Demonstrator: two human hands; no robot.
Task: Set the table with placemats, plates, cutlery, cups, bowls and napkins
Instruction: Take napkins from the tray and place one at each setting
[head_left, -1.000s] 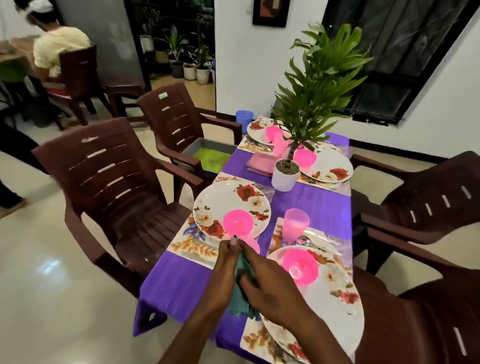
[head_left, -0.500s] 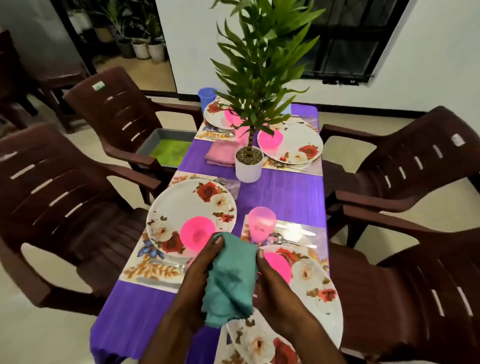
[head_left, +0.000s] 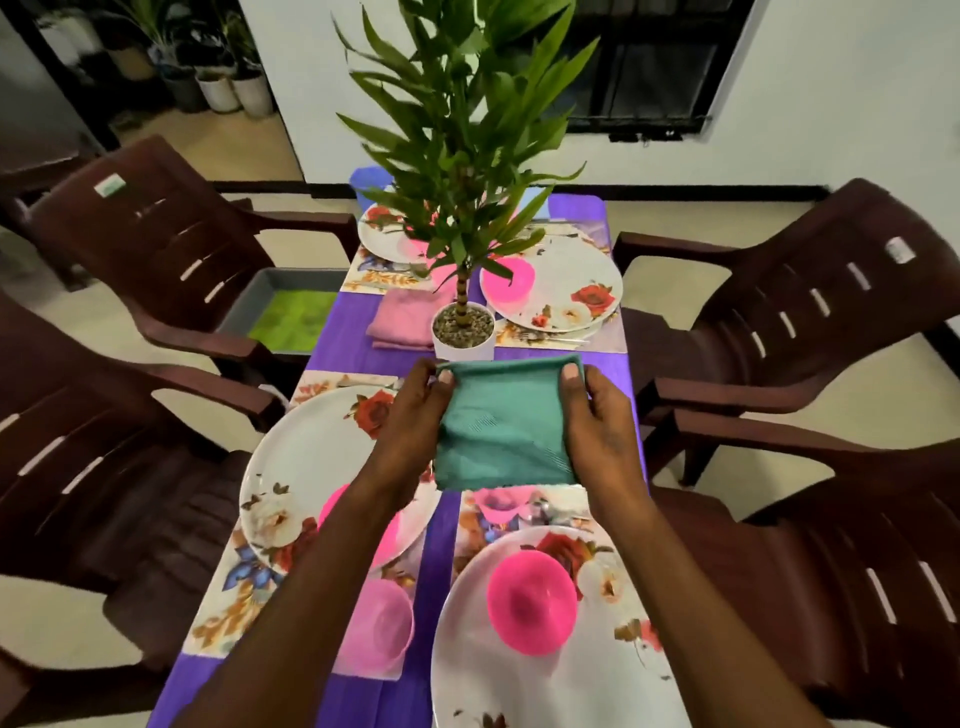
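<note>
Teal napkin (head_left: 501, 423): folded square, held in the air above the surface (head_left: 524, 366), just on the near side of the potted plant (head_left: 463, 332). Left hand (head_left: 413, 415) pinches its upper left corner, thumb on top; right hand (head_left: 597, 421) pinches the upper right corner likewise.

Pink napkin (head_left: 402, 317): folded, lying flat, touching the left side of the plant's white pot.

Four floral plates: two beyond the plant, far left (head_left: 382, 234) and far right (head_left: 566, 291); two nearer than it, near left (head_left: 311, 457) and near right (head_left: 571, 670). Each sits on a floral placemat (head_left: 223, 608).

Pink bowl (head_left: 532, 600): upturned on the near right plate. A paler pink cup (head_left: 382, 631) stands left of that plate.

Purple tablecloth covers the surface. Brown plastic chairs (head_left: 171, 244) flank the plant on both sides.
</note>
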